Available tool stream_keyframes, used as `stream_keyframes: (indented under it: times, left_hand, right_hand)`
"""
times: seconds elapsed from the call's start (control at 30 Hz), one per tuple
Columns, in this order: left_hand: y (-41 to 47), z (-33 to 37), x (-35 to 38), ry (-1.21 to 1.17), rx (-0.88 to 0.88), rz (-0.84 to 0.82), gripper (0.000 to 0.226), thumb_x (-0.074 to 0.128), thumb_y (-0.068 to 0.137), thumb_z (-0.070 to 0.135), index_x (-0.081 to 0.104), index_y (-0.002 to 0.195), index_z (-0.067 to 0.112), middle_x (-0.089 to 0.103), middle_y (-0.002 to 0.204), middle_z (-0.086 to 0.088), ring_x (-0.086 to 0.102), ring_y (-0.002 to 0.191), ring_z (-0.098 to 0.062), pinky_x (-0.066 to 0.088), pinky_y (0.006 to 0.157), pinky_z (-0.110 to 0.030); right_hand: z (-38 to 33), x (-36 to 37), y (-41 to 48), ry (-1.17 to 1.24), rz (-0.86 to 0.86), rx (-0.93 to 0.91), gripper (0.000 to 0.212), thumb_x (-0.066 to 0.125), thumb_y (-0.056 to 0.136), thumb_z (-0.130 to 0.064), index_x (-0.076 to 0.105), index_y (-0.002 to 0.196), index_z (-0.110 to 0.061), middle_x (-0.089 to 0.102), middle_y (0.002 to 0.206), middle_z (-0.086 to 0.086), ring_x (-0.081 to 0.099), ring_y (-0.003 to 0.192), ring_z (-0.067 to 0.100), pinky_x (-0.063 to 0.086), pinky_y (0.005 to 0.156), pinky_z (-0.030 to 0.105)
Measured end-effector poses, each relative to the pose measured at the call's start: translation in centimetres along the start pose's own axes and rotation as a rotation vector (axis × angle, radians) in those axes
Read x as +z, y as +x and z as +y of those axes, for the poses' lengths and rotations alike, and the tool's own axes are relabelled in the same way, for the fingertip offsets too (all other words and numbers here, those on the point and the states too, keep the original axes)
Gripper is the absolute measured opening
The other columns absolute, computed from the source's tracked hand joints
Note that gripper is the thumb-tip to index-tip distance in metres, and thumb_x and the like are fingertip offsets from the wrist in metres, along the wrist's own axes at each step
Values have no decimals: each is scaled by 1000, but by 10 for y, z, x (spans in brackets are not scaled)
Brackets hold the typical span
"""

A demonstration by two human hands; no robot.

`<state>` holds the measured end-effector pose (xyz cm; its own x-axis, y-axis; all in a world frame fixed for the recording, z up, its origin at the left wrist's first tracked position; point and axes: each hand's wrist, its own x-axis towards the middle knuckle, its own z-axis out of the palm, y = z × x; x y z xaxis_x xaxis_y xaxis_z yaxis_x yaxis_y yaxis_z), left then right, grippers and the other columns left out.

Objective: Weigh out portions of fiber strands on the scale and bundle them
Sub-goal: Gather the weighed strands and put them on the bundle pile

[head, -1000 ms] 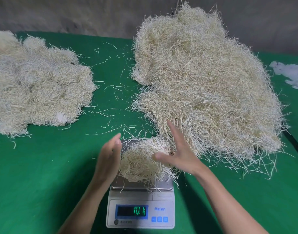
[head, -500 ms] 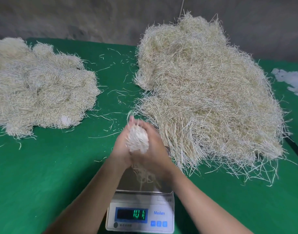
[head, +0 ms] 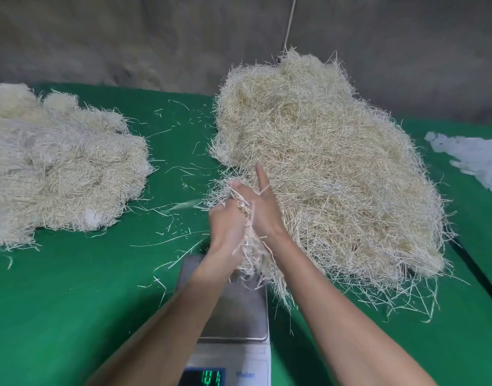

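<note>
Steel shows bare on the pan of the scale (head: pixel 233 316) at six o'clock, and the green digits on its display (head: pixel 208 377) are too blurred to read surely. Just above the pan, towards twelve, the portion of fiber strands (head: pixel 250 252) hangs in the air between both hands. The left hand (head: pixel 226 221) has its fingers curled round the portion. The right hand (head: pixel 263 207) presses in from three o'clock, forefinger straight towards twelve and the rest apparently wrapped round it. That looks like weighing done and bundling in hand. The next move calls for squeezing the loose ends tight, then binding or twisting them. Stray strands litter the green cloth (head: pixel 72 288). The loose heap (head: pixel 323 168) rises at one o'clock, a paler pile (head: pixel 58 168) lies at ten, and white scraps (head: pixel 473 157) sit far out at two.
</note>
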<state>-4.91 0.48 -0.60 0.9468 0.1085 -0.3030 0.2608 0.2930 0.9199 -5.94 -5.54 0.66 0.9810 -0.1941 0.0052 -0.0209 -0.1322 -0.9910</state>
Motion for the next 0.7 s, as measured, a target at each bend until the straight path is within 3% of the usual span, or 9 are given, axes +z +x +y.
stream_keyframes:
  times: [0.07,0.13,0.27,0.33,0.4,0.47,0.53,0.6,0.7]
  left_hand:
    - [2,11,0,151,167,-20,31,48,95,6,49,64,10,48,48,6,45,43,-11,34,43,-21]
    - [14,19,1,179,285,11,12,49,94,3,56,85,4,56,73,3,49,59,-9,36,51,-15]
    - [-9,7,8,154,279,-31,29,55,94,21,46,119,10,51,103,5,54,89,-4,39,72,-7]
    - [-21,-6,2,-68,213,-52,30,56,93,28,48,119,15,57,108,6,59,93,1,47,83,-15]
    - [-21,-13,-10,-81,164,-45,45,50,93,41,43,133,20,53,127,8,52,103,8,40,99,-17]
    - [-27,-16,-9,-51,-49,-217,80,46,81,70,30,146,26,37,147,3,42,127,-6,31,110,-28]
    - [-25,-8,1,-115,-179,-243,99,53,71,75,34,145,12,49,132,-15,49,121,-27,36,104,-42]
    - [-5,10,5,-271,-184,-41,75,60,83,54,48,127,-5,58,111,-22,60,99,-33,49,84,-41]
    - [4,12,8,-61,-142,134,43,55,91,43,56,104,2,59,93,-13,61,77,-24,48,63,-28]
  right_hand:
    - [9,9,-16,48,6,-35,66,51,82,-63,29,142,-45,51,133,-10,54,113,0,47,95,29]
    - [16,27,-38,113,-11,10,75,53,70,-75,41,135,-39,62,117,-3,64,100,10,56,83,36]
    - [1,-3,-11,306,204,147,53,56,86,-52,58,117,-10,67,75,-2,64,60,6,49,50,20]
    - [1,-25,3,468,267,253,60,48,90,-53,49,128,-8,62,85,-5,65,79,9,49,65,23]
    - [8,-33,9,577,278,364,62,46,92,-52,39,139,-12,53,127,12,52,119,23,42,100,41]
    - [10,-28,6,436,292,328,57,45,94,-47,38,139,-14,43,137,6,39,126,15,28,106,32]
    - [20,-21,-5,71,284,130,44,43,96,-43,38,137,-26,36,144,-2,34,121,1,24,102,25]
    - [31,-12,-27,-139,264,-181,28,49,92,-37,41,116,-48,44,127,-13,42,107,-7,35,96,23]
    - [33,-5,-32,-354,164,-368,9,52,83,-42,49,92,-40,49,100,-9,48,89,4,40,76,23]
